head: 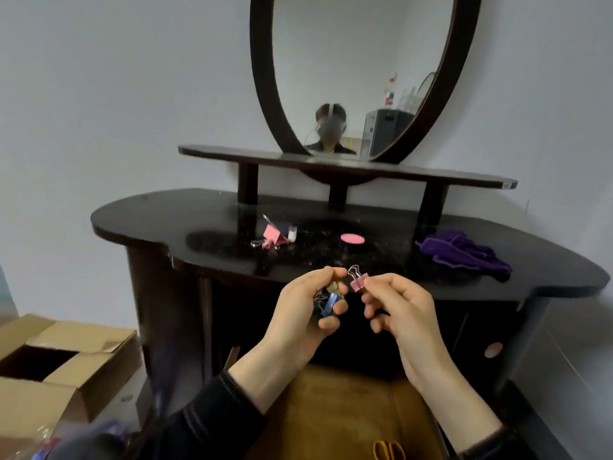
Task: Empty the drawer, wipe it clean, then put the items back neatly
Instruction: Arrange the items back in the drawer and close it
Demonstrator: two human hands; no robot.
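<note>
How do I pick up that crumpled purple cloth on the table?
Best pinch the crumpled purple cloth by its raised, bunched middle, coming down from above. It lies in heaped folds on the dark tabletop, so its flat edges give less to grab.

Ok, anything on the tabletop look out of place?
Pale specks litter the middle of the tabletop, so it looks dusty. Pink clips lie heaped there; the purple cloth sits crumpled at right. Left hand grips a clip bunch, right hand pinches one pink clip.
</note>
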